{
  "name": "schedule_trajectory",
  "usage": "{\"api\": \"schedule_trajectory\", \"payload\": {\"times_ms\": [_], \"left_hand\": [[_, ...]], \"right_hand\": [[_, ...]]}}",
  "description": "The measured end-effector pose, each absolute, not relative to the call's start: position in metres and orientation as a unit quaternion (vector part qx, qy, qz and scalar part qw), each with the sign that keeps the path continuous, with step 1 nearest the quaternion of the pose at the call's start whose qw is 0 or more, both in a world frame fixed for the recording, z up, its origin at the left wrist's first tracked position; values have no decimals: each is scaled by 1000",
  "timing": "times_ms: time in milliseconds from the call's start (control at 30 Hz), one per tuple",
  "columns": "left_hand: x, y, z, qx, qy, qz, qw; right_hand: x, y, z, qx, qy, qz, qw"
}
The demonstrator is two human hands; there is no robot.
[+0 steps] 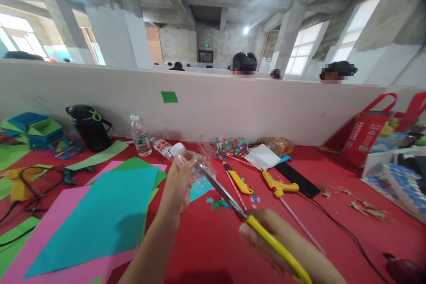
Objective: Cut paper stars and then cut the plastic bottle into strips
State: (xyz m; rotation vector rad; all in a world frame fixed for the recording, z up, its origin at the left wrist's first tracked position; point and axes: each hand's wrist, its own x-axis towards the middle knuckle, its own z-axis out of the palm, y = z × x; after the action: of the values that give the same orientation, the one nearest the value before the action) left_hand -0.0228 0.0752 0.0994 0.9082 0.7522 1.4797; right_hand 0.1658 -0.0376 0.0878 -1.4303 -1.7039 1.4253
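My left hand (177, 184) is wrapped round a clear plastic bottle (189, 156) with a white cap, near the middle of the view. In my right hand (261, 230) is a pair of scissors (229, 196) with yellow handles. Their long metal blades point up and left and meet the bottle's side; whether the tips are inside the plastic, I cannot tell. Under the bottle lies a small piece of blue paper (200, 187). Star-shaped sequins (218, 203) are scattered just below it.
Coloured paper sheets (100, 213) cover the left. Behind stand a black flask (88, 128) and a water bottle (141, 137). To the right lie a yellow cutter (242, 183), a yellow glue gun (278, 185) with its cord, and a red bag (366, 135). A white partition (213, 111) closes the back.
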Motion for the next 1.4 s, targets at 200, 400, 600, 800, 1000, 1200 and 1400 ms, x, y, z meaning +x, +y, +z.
{"api": "schedule_trajectory", "payload": {"times_ms": [200, 400, 600, 800, 1000, 1200, 1400], "left_hand": [[-14, 64, 93, 384, 259, 566, 682], [13, 46, 83, 408, 250, 502, 721], [23, 37, 88, 374, 254, 492, 744], [25, 37, 88, 327, 252, 500, 761], [23, 41, 92, 312, 262, 514, 755], [20, 43, 92, 319, 256, 521, 749], [17, 49, 89, 277, 260, 526, 761]], "right_hand": [[160, -31, 100, -583, -533, 473, 389], [153, -27, 99, -601, -491, 396, 490], [155, -19, 81, -606, -546, 332, 474], [156, -20, 80, -602, -565, 320, 466], [148, -25, 81, -630, -617, 242, 404], [146, -23, 77, -613, -625, 229, 426], [158, -18, 76, -600, -574, 285, 479]]}}
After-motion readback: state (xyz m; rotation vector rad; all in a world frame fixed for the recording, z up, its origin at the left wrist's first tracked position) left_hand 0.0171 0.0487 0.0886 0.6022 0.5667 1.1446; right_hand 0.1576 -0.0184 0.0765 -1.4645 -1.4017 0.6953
